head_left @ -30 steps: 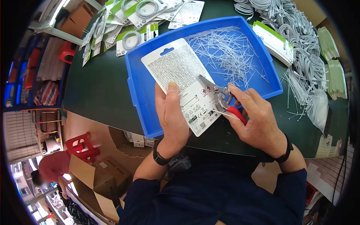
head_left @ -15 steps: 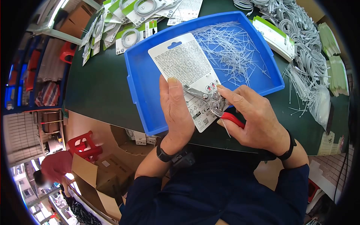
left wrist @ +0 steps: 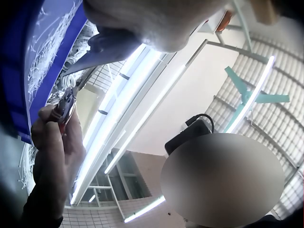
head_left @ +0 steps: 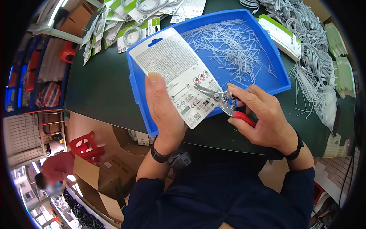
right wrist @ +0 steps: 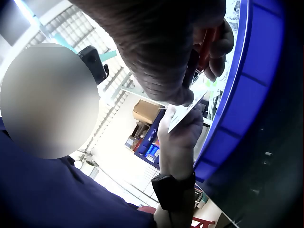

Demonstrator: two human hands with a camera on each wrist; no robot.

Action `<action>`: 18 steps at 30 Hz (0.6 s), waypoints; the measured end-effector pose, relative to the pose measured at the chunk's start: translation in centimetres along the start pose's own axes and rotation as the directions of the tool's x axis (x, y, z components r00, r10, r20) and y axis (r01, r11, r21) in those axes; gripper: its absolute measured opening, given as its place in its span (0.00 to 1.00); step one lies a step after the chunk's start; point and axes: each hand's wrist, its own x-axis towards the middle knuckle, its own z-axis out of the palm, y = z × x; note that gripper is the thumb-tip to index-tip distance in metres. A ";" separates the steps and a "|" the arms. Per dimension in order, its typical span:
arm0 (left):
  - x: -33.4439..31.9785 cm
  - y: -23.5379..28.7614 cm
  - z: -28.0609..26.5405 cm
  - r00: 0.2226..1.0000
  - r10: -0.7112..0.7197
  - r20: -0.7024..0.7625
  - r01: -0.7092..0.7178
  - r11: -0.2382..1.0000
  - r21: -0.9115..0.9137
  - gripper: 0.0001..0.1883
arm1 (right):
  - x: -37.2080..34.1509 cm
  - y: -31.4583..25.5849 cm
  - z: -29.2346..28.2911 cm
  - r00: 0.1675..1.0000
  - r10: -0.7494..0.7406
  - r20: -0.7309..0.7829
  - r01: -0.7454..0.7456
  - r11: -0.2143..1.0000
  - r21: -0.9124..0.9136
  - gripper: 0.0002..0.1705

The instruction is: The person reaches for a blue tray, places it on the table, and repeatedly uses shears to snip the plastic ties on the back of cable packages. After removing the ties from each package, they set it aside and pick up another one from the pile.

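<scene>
Now, the green desk (head_left: 99, 95) is being partly covered by the blue tray (head_left: 143, 108), over which the printed card (head_left: 167, 57) is being held aslant, its long axis being run from upper left to lower right in the head view. Along its left edge it is being pinched by the left grip (head_left: 164, 107), the thumb being laid against the printed side, the other fingers being hidden. Beyond the opposite edge, the pliers (head_left: 227, 106) are being clasped by the right grip (head_left: 265, 114), curled about the red handle (head_left: 244, 117). The card is thus being placed leftward of the right grip, the left being nearer. Across that long axis the slim tips are being slanted; whether the card is being touched cannot be told.
</scene>
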 end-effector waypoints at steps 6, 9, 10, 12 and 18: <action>0.4 1.0 -0.6 0.998 0.018 -0.060 -0.020 0.999 -0.036 0.27 | -0.3 0.1 0.0 0.998 -0.052 0.045 0.057 0.992 -0.115 0.42; 0.3 0.8 -0.5 0.998 0.020 -0.056 -0.022 0.999 -0.033 0.27 | -0.3 0.1 0.2 0.999 -0.036 0.032 0.039 0.996 -0.086 0.42; 0.2 0.8 -0.6 0.998 0.017 -0.060 -0.018 1.000 -0.016 0.27 | -0.3 0.0 0.2 0.999 -0.041 0.035 0.044 0.995 -0.090 0.42; 0.1 0.8 -0.6 0.998 0.015 -0.069 -0.015 1.000 0.003 0.27 | -0.2 -0.1 0.1 0.998 -0.052 0.041 0.056 0.994 -0.096 0.42; 0.0 0.6 -0.1 0.996 0.009 -0.092 -0.014 0.998 -0.062 0.28 | -0.4 -0.4 0.4 0.999 -0.039 0.034 0.043 0.989 -0.142 0.41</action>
